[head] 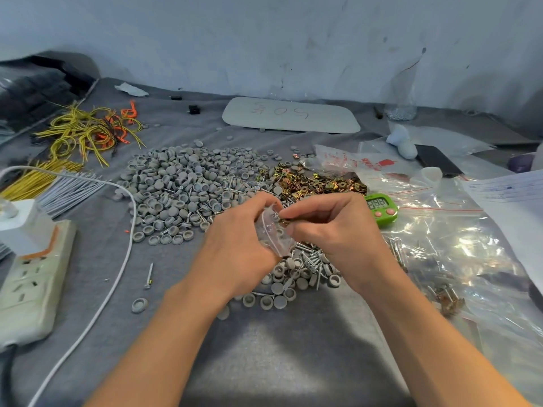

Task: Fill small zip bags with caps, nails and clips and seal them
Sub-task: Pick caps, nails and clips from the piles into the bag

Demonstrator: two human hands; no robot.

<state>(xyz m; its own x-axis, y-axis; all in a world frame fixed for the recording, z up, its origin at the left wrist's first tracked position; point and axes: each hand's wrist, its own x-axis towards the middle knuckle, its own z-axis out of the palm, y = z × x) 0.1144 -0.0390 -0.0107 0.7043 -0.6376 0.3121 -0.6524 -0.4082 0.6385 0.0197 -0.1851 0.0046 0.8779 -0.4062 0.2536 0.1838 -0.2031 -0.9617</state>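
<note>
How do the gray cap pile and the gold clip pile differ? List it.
The gray cap pile is much bigger and spreads wide; the gold clip pile is small and compact. The caps are round, matte gray; the clips are angular, shiny gold. The caps lie left of the clips. Both lie loose on the gray cloth, mixed with screws.

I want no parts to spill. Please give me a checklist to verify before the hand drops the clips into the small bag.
1. Left hand holds the small bag: ok.
2. Bag mouth is open toward the right hand: ok.
3. Right fingers pinch clips at the mouth: ok; how many, cannot tell.
4. Caps and nails already inside the bag: cannot tell.
5. Pile of clips close for a refill: ok.
6. Zip strip free of parts for sealing: cannot tell.
</note>
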